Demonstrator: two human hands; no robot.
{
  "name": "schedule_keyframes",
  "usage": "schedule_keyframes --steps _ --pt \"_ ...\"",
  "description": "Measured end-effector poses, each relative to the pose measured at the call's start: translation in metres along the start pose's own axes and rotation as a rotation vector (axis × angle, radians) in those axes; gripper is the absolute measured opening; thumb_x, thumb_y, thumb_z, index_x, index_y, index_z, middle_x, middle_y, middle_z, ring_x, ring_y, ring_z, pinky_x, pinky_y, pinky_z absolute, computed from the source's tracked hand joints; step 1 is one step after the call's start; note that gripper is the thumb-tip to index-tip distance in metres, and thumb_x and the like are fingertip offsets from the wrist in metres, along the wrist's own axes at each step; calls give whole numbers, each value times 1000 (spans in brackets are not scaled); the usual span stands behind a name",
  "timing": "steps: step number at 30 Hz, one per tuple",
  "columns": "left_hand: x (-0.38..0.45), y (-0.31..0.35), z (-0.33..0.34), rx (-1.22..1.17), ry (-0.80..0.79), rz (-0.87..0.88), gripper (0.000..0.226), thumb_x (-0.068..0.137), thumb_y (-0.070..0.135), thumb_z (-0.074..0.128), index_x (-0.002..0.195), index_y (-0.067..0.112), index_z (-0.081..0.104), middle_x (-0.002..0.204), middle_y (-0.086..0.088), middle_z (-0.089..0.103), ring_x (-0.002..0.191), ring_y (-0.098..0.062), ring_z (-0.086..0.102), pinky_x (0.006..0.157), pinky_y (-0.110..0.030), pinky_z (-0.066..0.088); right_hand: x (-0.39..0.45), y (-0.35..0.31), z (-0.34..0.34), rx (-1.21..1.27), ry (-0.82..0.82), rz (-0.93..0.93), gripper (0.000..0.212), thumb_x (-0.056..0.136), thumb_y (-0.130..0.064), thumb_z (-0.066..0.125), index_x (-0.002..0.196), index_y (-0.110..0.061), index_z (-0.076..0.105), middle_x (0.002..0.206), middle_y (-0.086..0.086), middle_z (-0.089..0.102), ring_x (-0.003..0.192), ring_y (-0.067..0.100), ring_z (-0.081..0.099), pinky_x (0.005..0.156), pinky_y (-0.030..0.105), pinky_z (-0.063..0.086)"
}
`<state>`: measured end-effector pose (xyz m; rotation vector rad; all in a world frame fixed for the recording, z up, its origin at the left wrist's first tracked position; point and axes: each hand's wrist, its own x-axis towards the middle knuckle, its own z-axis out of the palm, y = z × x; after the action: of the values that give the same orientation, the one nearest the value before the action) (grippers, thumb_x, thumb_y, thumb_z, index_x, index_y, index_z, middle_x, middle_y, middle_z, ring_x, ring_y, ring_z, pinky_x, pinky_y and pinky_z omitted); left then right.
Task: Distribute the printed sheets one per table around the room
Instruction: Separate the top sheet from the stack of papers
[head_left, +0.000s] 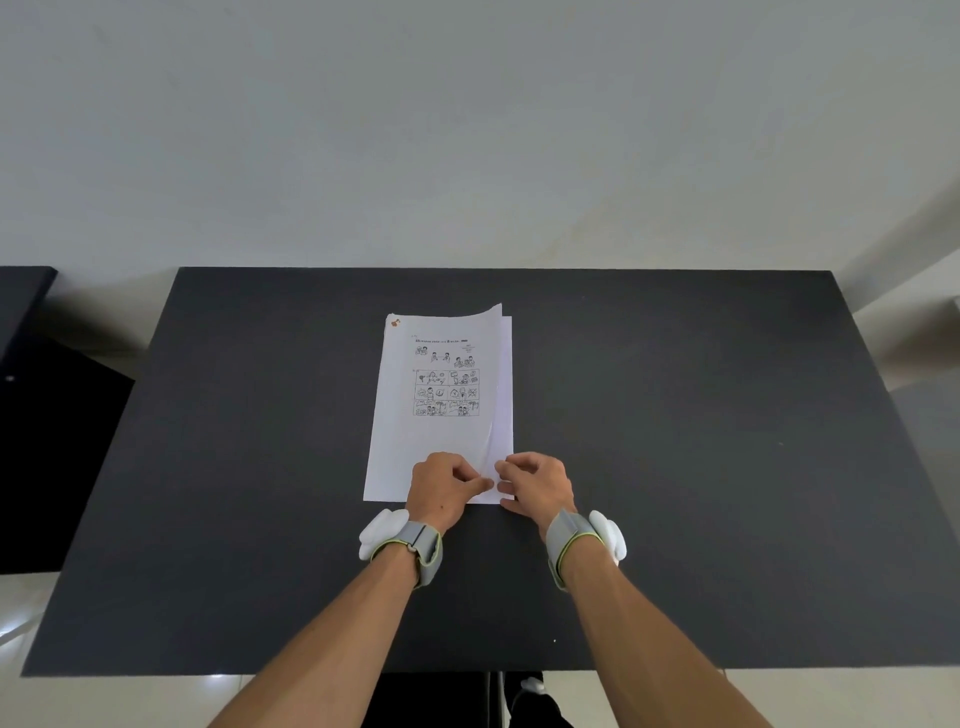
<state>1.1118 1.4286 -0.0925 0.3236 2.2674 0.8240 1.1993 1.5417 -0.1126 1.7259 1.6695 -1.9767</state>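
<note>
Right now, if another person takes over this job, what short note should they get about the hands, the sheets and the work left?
Left hand: pinches the top sheet near its lower right edge.
Right hand: fingers curled on the stack at its near right corner.
The stack lies on the black table; the top sheet's right edge is lifted.
Done: top sheet partly separated.
Left: free one sheet for this table, then hand out the rest. Another dark table shows at far left.
</note>
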Motion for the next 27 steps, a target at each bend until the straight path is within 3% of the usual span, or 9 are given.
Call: schedule_keyframes --steps 8,11,15,18,20,22,25,27 --pt "-8 1 -5 -14 2 38 11 89 13 70 92 9 60 97 -8 70 91 -24 66 80 -33 53 -1 1 3 -80 57 -19 20 90 -16 72 110 -15 69 101 8 70 94 23 69 65 32 65" --pt "-10 3 -4 33 10 72 11 93 8 61 97 16 54 101 -10 68 91 -28 65 76 -32 52 -2 0 4 -88 62 -18 18 91 -13 70 109 -16 71 98 7 70 87 21 69 64 31 65" --pt "-12 1 -3 89 -7 143 21 95 4 54 102 21 63 103 -7 65 94 -25 64 80 -28 52 -6 -3 4 -61 33 -17 14 92 -13 66 104 -18 73 97 5 71 86 19 72 65 30 64" --pt "-12 2 -3 93 -24 162 23 95 10 55 107 21 72 103 -1 66 101 -20 64 85 -23 49 -10 -6 4 -48 -29 -18 16 91 -10 63 96 -20 75 93 1 75 82 14 75 66 29 64" --pt "-12 4 -2 68 -19 148 18 94 28 62 106 22 74 103 3 69 101 -16 64 86 -23 50 -13 -7 4 -54 -58 -20 21 91 -7 60 96 -20 76 95 1 76 84 14 76 69 29 63" --pt "-12 5 -2 38 -20 121 26 89 42 68 105 23 73 102 5 69 98 -14 64 85 -28 53 -15 -7 3 -59 -77 -22 25 90 -5 58 96 -20 76 98 2 77 89 14 75 73 32 63" --pt "-11 2 -2 49 -22 123 23 89 35 69 107 20 71 101 1 68 92 -16 64 75 -21 48 -17 -8 2 -69 -105 -14 29 91 -4 54 98 -19 77 98 1 77 93 15 74 76 33 63" --pt "-9 -1 -1 91 -16 138 18 93 23 64 110 17 68 103 -2 66 93 -21 65 77 -23 47 -17 -8 2 -82 -122 -9 32 92 -3 50 100 -20 76 98 0 77 95 17 72 76 33 63"
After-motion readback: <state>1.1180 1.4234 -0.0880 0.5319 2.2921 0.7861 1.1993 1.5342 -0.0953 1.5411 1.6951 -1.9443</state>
